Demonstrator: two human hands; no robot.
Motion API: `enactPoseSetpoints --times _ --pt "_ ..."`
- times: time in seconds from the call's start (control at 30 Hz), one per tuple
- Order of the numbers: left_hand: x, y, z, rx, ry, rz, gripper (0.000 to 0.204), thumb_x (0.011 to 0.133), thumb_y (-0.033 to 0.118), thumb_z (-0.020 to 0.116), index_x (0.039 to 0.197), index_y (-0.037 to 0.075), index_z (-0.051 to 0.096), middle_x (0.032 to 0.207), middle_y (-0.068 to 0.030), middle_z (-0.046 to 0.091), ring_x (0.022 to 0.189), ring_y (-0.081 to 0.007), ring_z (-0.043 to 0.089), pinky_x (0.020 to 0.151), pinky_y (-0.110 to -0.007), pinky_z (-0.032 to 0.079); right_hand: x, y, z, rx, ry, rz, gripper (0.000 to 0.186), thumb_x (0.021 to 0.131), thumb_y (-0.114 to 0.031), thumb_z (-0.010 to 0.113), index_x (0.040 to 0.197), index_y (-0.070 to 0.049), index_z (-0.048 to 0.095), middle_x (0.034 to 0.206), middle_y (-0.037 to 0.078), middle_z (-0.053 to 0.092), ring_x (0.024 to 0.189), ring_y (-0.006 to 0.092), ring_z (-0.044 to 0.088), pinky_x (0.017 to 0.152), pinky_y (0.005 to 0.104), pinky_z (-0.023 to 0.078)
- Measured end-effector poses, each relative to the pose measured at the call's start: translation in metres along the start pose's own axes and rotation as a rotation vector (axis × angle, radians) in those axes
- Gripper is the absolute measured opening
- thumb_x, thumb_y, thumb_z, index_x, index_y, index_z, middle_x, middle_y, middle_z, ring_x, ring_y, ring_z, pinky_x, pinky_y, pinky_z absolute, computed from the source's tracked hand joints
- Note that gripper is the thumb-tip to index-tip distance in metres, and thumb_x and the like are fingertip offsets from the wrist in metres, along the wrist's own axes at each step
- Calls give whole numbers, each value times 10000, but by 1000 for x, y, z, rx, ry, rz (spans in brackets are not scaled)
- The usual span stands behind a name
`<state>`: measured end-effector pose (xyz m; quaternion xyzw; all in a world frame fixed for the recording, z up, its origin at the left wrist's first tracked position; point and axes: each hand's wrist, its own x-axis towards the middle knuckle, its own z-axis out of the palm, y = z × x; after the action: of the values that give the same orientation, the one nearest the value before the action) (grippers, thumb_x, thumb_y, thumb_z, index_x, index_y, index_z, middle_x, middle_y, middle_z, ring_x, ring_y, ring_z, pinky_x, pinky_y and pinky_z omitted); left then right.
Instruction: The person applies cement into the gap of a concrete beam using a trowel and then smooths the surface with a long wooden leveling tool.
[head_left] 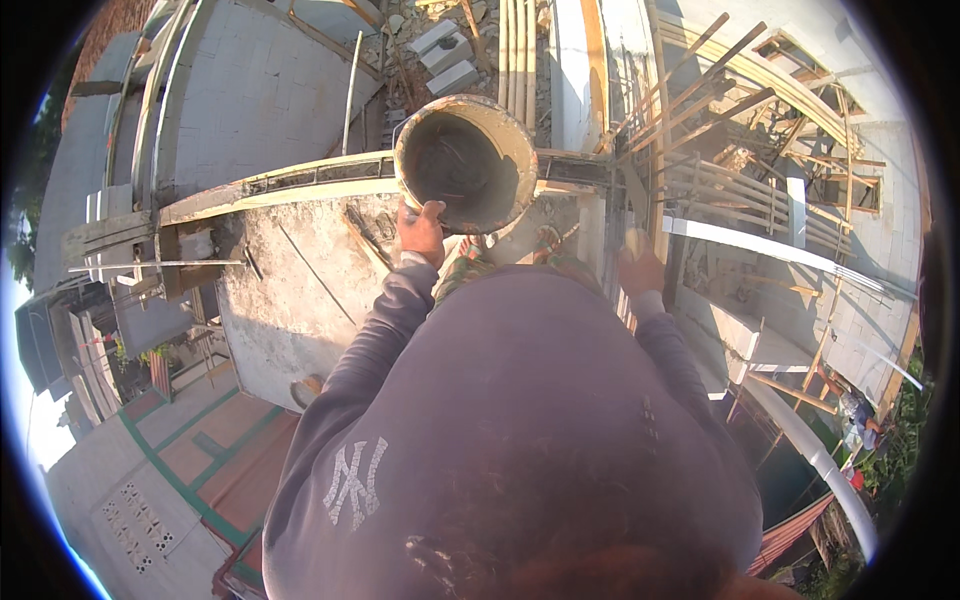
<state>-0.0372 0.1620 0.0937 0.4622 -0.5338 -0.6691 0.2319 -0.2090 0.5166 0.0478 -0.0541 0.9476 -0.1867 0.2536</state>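
Observation:
A round bucket (pixel 518 150), its pale rim and wall crusted with dried cement, stands or is held tilted over the narrow wood-edged beam form ahead of me. Dark grey wet mix (pixel 455 180) lies inside it. My left hand (pixel 421 235) grips the bucket's near left rim, thumb over the edge. My right hand (pixel 641 270) is closed at the right, beside an upright board. It is round the pale handle of what looks like a trowel (pixel 635 195), whose blade points away from me. My feet (pixel 475 245) show partly below the bucket.
A long beam form (pixel 290 185) with steel bars inside runs left to right. Wooden poles (pixel 700 85) jut out at the right, near bamboo rails (pixel 730 190). Light blocks (pixel 450 65) and rubble lie far below. A tiled yard (pixel 225 450) is at the lower left.

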Motion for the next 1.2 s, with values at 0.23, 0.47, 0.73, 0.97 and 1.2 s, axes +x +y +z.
enactPoseSetpoints --times 0.23,0.47,0.73,0.97,1.2 --pt "-6 46 17 -137 -29 266 408 864 6 629 1262 10 542 962 -22 636 783 -107 575 690 -257 482 -58 -58 -94 398 -71 -655 543 903 -213 680 1413 -45 598 1266 246 681 1163 407 669 996 425 520" --pt "-36 70 51 -89 -235 523 412 879 2 606 1284 -11 529 1054 -51 659 878 -130 601 785 -272 502 -34 -218 -85 40 191 -779 511 925 -188 650 1432 -162 592 1156 218 666 963 426 689 828 510 552" --pt "-30 90 24 31 -249 585 817 895 -107 497 1643 10 190 1319 -115 611 951 -99 637 744 -228 539 -42 -190 -90 -10 63 -1100 588 858 -171 689 1437 -224 602 1175 210 655 998 402 692 852 500 572" --pt "-48 92 38 -78 -304 590 810 888 -143 457 1640 21 204 1706 -156 179 1207 -190 610 787 -269 608 -29 -170 -85 -103 126 -1020 541 875 -177 663 1414 -198 619 1291 226 637 1062 428 680 879 516 565" --pt "-49 91 52 90 -244 792 798 820 -136 477 1591 44 376 1704 -243 174 1530 -338 306 1113 -366 436 -43 -190 -111 -14 201 -813 539 917 -196 638 1447 -125 572 1128 279 682 983 442 700 810 549 564"
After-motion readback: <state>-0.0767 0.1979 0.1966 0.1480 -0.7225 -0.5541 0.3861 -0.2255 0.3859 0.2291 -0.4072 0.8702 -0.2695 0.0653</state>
